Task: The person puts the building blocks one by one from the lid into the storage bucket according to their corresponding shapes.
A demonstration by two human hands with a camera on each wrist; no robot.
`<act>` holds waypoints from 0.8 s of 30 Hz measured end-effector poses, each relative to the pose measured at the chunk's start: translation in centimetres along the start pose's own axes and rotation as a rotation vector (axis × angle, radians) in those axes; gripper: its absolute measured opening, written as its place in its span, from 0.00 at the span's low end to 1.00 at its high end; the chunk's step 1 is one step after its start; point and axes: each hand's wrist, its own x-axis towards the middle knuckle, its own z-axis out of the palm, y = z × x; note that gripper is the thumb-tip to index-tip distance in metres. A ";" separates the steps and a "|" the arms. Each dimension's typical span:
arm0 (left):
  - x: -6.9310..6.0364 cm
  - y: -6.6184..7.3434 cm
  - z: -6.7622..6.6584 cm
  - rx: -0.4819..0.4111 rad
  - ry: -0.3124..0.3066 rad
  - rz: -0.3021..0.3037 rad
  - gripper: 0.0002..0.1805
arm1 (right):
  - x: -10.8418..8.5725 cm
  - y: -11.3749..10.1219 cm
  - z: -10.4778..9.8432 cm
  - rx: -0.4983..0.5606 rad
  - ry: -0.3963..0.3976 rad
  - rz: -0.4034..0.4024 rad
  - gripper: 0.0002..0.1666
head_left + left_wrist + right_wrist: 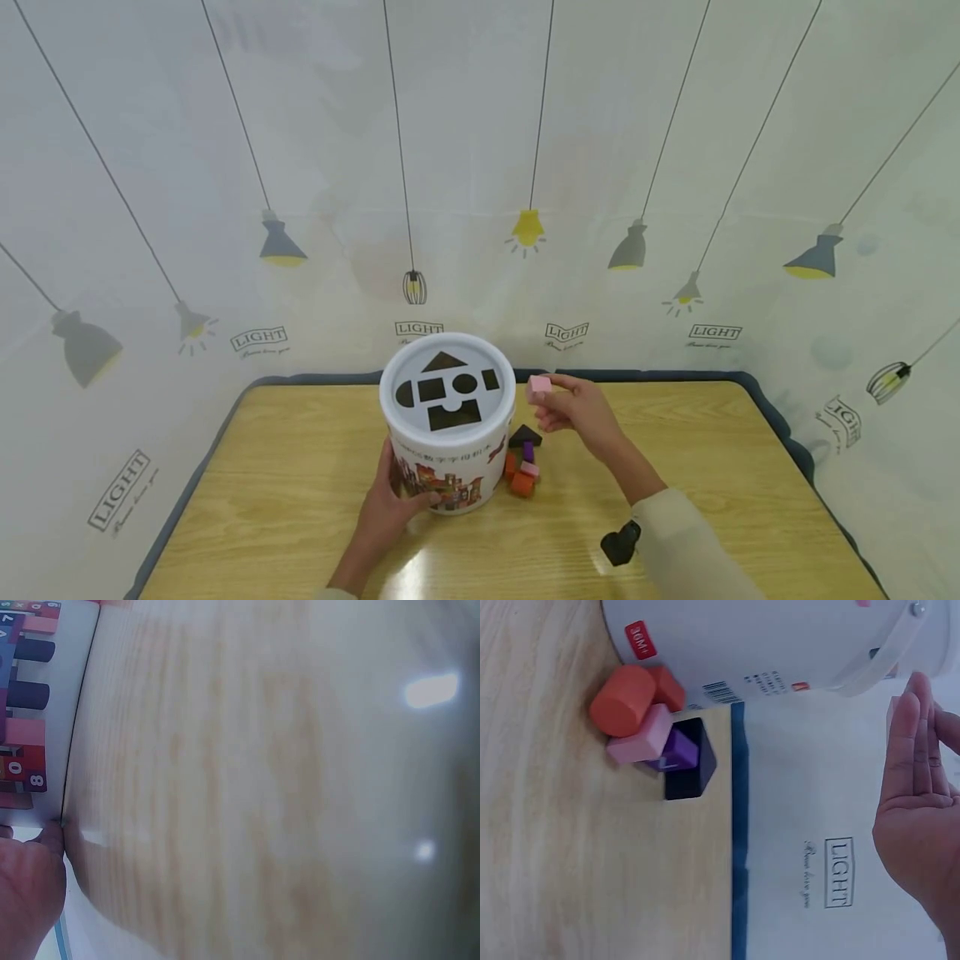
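Note:
A white bucket (450,442) stands on the table, its lid (408,425) cut with several shaped holes. My left hand (386,508) grips the bucket low on its left front, thumb across the printed side; the left wrist view shows part of that hand (31,889) at the bucket's base. My right hand (581,412) pinches a pink block (538,389) beside the lid's right edge, above the table. In the right wrist view the fingers of this hand (922,802) mostly hide the block.
Right of the bucket lie several blocks: a black one (526,435), a purple one (528,452), a pink one (529,469) and orange-red ones (522,486). The wooden table (675,442) meets a wall sheet printed with lamps behind.

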 end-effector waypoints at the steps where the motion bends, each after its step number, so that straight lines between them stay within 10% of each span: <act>1: 0.0 -0.1 0.0 0.002 0.000 -0.002 0.67 | -0.1 -0.4 0.1 0.002 -0.006 -0.010 0.29; 10: 1.3 -3.7 0.2 0.024 0.041 0.032 0.67 | -0.6 -2.9 0.1 -0.020 -0.066 -0.058 0.26; 24: 1.4 -4.0 0.2 0.034 0.041 0.034 0.67 | -1.9 -5.7 -0.2 -0.095 -0.129 -0.061 0.31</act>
